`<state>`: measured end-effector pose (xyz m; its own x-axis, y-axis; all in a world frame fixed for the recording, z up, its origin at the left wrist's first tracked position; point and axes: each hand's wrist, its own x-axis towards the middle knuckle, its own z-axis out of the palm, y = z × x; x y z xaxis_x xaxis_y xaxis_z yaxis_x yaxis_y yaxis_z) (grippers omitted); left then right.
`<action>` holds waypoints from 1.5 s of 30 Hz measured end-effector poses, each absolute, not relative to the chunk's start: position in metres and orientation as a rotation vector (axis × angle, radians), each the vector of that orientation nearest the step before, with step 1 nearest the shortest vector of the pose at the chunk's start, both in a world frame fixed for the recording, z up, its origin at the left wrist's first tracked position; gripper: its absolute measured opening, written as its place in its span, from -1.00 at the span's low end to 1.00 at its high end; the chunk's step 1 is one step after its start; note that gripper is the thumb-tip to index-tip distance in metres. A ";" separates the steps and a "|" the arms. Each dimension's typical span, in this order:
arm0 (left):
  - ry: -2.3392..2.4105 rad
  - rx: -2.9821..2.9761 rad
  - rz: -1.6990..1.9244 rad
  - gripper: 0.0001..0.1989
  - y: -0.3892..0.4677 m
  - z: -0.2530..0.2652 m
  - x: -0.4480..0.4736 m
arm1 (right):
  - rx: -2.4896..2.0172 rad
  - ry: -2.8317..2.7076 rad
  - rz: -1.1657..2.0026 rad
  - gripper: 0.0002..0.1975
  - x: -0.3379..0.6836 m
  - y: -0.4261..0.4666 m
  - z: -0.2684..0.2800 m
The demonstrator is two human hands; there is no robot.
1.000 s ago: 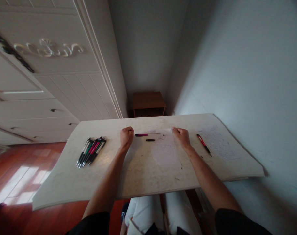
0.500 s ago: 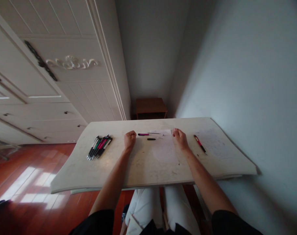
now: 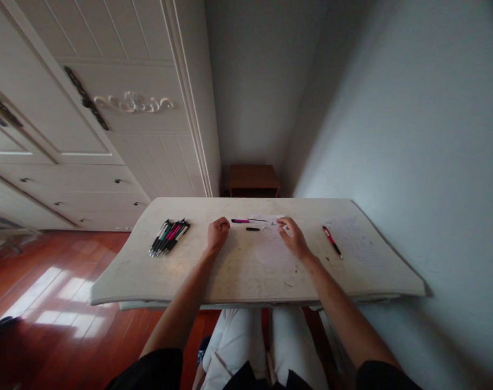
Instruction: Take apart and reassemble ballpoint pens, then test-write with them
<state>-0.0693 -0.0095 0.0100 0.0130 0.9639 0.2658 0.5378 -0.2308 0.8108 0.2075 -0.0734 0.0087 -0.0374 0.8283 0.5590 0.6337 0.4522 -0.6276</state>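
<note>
Pen barrel, pink and dark, one: lying left of the lined sheet.
Refill, thin, one: right of the barrel, its far end reaching the sheet.
Black pen part, one: just off the sheet's left edge.
Right hand, at the sheet's upper right: changed, loosened from a fist and shifted inward, which makes it the hand nearest the pen parts. Thumb and forefinger narrowly set; too small to tell whether anything is pinched. Forearm slants in from the lower right.
Left hand, left of the sheet: curled in a fist as before, nothing showing from it, wrist low.
Pens, one bunch: far left of the sheet.
Red pen, one: right of the sheet.
</note>
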 end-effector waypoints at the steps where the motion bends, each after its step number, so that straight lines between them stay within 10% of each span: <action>1: 1.554 1.824 1.120 -0.81 -0.010 0.010 -0.069 | -1.271 -1.803 0.216 -0.74 0.206 -0.071 0.009; 45: 1.473 2.332 0.872 -0.47 -0.107 -0.008 -0.013 | -1.167 -2.371 0.116 -0.93 0.190 -0.024 0.013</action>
<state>-0.0134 -0.1075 -0.0082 0.3109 0.8825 0.3530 0.7340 -0.4589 0.5006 0.1905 -0.0241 0.0133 -0.5136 0.7641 0.3904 0.7223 0.6306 -0.2841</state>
